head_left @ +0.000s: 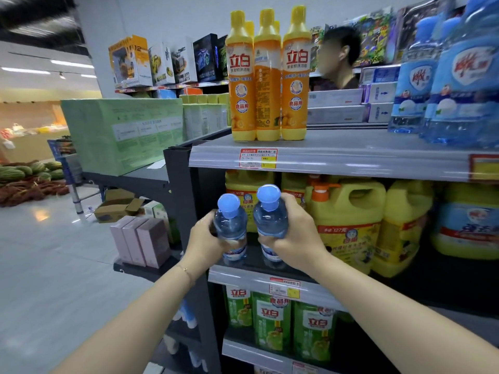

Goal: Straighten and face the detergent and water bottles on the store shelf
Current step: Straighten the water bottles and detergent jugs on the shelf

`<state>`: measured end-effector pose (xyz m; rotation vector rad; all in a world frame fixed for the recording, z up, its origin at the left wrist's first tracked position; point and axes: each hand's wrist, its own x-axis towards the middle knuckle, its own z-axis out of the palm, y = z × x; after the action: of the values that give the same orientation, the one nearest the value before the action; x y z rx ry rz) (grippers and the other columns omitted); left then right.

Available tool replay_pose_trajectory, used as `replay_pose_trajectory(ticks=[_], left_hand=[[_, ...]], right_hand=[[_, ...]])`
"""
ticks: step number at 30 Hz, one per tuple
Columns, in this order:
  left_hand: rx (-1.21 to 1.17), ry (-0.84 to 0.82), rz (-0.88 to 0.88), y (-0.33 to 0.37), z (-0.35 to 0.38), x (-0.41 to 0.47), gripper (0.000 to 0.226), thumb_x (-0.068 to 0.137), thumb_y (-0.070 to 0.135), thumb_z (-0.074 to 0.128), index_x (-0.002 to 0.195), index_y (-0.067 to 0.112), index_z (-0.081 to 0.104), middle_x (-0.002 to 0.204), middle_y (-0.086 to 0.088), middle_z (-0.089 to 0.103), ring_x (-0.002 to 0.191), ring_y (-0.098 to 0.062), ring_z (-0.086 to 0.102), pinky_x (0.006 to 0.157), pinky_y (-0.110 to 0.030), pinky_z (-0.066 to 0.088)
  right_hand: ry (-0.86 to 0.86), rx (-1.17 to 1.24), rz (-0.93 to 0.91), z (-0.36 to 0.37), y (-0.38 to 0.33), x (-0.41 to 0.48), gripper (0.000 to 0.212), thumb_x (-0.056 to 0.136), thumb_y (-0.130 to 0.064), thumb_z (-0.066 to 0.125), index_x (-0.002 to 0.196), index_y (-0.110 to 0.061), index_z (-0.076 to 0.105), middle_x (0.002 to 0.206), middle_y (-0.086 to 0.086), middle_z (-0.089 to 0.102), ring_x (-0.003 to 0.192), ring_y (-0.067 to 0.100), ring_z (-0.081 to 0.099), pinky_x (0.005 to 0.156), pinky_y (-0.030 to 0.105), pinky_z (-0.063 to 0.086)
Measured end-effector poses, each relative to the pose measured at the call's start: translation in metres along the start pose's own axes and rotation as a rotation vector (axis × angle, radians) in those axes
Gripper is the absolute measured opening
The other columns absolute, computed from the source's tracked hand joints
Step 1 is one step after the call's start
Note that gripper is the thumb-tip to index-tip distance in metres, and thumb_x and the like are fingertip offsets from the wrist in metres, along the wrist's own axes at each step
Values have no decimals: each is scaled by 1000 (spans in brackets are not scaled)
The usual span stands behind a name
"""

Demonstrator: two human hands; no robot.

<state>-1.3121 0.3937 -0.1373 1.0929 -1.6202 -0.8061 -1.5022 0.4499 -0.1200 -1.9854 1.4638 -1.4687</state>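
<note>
My left hand (pixel 204 240) grips a small blue-capped water bottle (pixel 231 225), and my right hand (pixel 295 233) grips a second one (pixel 270 211). Both bottles are upright, side by side, at the left end of the middle shelf (pixel 243 276). On the top shelf (pixel 351 157) stand orange detergent bottles (pixel 267 79); the middle one shows its back label. Big blue water bottles (pixel 453 76) stand at the top right. Yellow detergent jugs (pixel 348 222) fill the middle shelf to the right of my hands. Green detergent bottles (pixel 272 325) stand on the shelf below.
A person (pixel 337 60) stands behind the top shelf. A green carton (pixel 121 133) lies on a lower unit to the left, with pink boxes (pixel 143 244) and cardboard on the floor below. Toy boxes (pixel 162 63) line a far shelf. Watermelons (pixel 29 171) are piled at far left.
</note>
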Motion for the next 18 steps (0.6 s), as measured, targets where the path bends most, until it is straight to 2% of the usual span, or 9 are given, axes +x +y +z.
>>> replay_pose_trajectory(ticks=[2, 5, 9, 12, 13, 14, 16, 18], left_hand=[[-46, -17, 39, 20, -3, -10, 52, 50, 14, 91, 96, 23, 67, 93, 2, 75, 88, -17, 70, 74, -35, 57], [-122, -17, 111, 61, 0, -25, 52, 58, 3, 89, 101, 23, 68, 95, 4, 75, 86, -12, 71, 68, -24, 55], [-157, 37, 238, 121, 10, -40, 44, 59, 5, 88, 86, 32, 69, 85, 10, 75, 76, -6, 70, 62, -19, 56], [-223, 31, 302, 165, 20, -47, 40, 58, 5, 88, 83, 29, 69, 78, 13, 75, 70, -4, 71, 58, -16, 53], [-254, 19, 314, 178, 24, -46, 37, 59, 4, 87, 82, 28, 69, 77, 12, 75, 69, -5, 71, 57, -17, 53], [-283, 12, 323, 191, 28, -45, 35, 60, 4, 86, 80, 28, 69, 76, 11, 75, 68, -5, 71, 56, -17, 53], [-312, 10, 343, 215, 40, -40, 31, 62, 7, 85, 78, 27, 69, 75, 11, 75, 66, -6, 71, 55, -18, 54], [-319, 1, 376, 239, 55, -33, 29, 62, 12, 86, 81, 26, 69, 75, 11, 75, 67, -8, 72, 56, -20, 55]], right_hand=[[53, 39, -83, -13, -16, -5, 70, 64, -10, 83, 122, -23, 47, 111, -6, 60, 101, 14, 60, 84, 37, 52], [143, 80, -171, -39, -44, -9, 77, 64, -17, 86, 128, -23, 43, 112, -8, 62, 101, 10, 61, 84, 37, 53], [247, 95, -253, -83, -75, -10, 82, 69, -36, 81, 135, -22, 35, 113, -8, 64, 98, 12, 66, 78, 42, 56], [329, 88, -304, -117, -91, -6, 84, 70, -40, 78, 136, -15, 34, 99, -30, 60, 86, 0, 63, 73, 29, 53], [360, 75, -317, -128, -94, -4, 81, 71, -38, 78, 135, -13, 35, 100, -34, 57, 88, -2, 61, 75, 26, 51], [391, 66, -327, -140, -98, 0, 80, 71, -39, 77, 134, -14, 36, 109, -31, 57, 96, -1, 60, 82, 29, 52], [441, 54, -343, -161, -105, 6, 81, 71, -45, 75, 135, -16, 34, 125, -7, 58, 112, 16, 60, 91, 43, 51], [485, 34, -358, -183, -106, 12, 79, 72, -47, 73, 135, -18, 35, 124, 2, 58, 113, 22, 59, 92, 47, 50]])
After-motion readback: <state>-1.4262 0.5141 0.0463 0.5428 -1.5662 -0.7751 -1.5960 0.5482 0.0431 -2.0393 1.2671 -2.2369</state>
